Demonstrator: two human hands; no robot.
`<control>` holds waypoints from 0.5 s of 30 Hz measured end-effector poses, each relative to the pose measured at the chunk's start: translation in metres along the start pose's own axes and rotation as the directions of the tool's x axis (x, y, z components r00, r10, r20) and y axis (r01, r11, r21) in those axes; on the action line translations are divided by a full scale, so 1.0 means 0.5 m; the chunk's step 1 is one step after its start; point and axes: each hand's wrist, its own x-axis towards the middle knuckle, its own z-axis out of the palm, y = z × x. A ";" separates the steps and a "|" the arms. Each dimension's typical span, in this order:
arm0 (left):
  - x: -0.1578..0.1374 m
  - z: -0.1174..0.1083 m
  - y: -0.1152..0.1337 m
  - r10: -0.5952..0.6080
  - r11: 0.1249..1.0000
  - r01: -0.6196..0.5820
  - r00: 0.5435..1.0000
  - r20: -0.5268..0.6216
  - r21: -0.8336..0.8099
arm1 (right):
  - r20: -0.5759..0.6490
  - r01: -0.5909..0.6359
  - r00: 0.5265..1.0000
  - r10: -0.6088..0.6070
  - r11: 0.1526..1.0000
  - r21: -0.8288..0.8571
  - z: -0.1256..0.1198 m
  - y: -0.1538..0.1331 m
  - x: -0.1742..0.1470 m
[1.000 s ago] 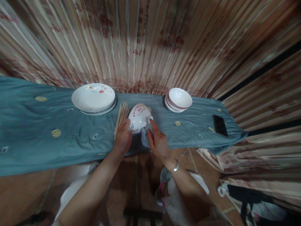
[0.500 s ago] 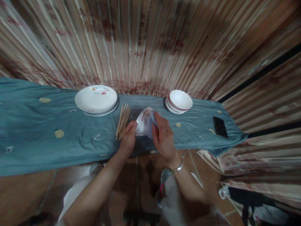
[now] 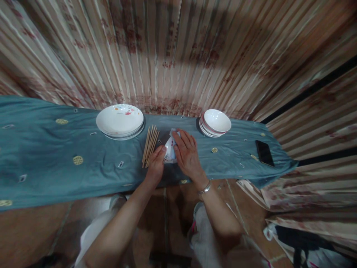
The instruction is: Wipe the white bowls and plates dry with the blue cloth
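Observation:
Between my hands, over the table, is a white bowl (image 3: 169, 151) with red and dark printed marks, tilted on its side and partly covered. My left hand (image 3: 156, 163) grips its left edge, thumb on top. A thin pale cloth (image 3: 174, 133) lies over the bowl's right side and upper edge. My right hand (image 3: 187, 154) presses this cloth against the bowl, fingers bent together over it. Just left of the bowl, close to my left hand, several wooden chopsticks (image 3: 151, 145) lie side by side on the cloth-covered table.
A stack of white plates (image 3: 119, 121) with a floral print stands at the back left. Stacked white bowls (image 3: 216, 122) stand at the back right. A black phone (image 3: 264, 153) lies near the right end of the teal tablecloth (image 3: 55, 156). Pleated curtains (image 3: 173, 56) hang behind.
My right hand has turned and slid slightly left with the cloth, which covers the bowl differently now. My left hand keeps its grip. The whole view has shifted slightly.

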 end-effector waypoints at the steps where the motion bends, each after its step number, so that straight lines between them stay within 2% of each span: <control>1: 0.000 0.001 0.000 0.001 1.000 -0.001 1.000 0.007 0.003 | -0.010 -0.006 1.000 0.006 0.999 0.040 0.001 0.004 0.004; 10: -0.004 0.009 0.014 -0.020 0.999 0.022 0.999 0.043 -0.031 | -0.033 -0.092 0.994 0.108 0.945 0.315 0.014 0.045 0.025; 15: -0.004 0.010 0.016 -0.018 1.000 0.018 1.000 0.006 -0.009 | -0.037 -0.194 0.968 0.249 0.831 0.521 0.040 0.080 0.035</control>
